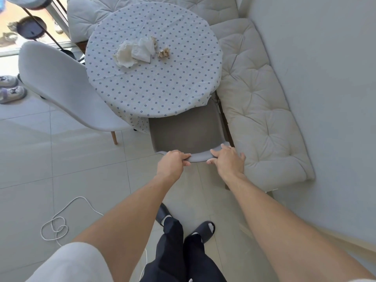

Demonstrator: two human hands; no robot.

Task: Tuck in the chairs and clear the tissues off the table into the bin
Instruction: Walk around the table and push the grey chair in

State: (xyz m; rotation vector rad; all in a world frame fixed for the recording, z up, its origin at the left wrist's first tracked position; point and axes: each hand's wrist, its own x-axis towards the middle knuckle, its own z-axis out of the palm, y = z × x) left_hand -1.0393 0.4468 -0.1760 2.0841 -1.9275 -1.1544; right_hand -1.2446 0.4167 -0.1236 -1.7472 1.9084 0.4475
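Observation:
A round table (154, 94) under a dotted cloth holds crumpled white tissues (135, 51) and small brownish scraps (163, 52) near its far middle. A grey chair (187, 131) stands at the table's near edge, its seat partly under the cloth. My left hand (173, 162) is curled around the top rim of the chair's back. My right hand (227, 160) rests on the same rim, fingers spread over it and thumb beneath. A second white chair (65, 88) stands at the table's left, angled away from it. No bin is in view.
A cushioned cream bench (262, 110) wraps around the table's right and far sides, close to the grey chair. A white cord (59, 222) lies looped on the tiled floor at lower left. Slippers (12, 88) sit at the left edge. My feet are below the chair.

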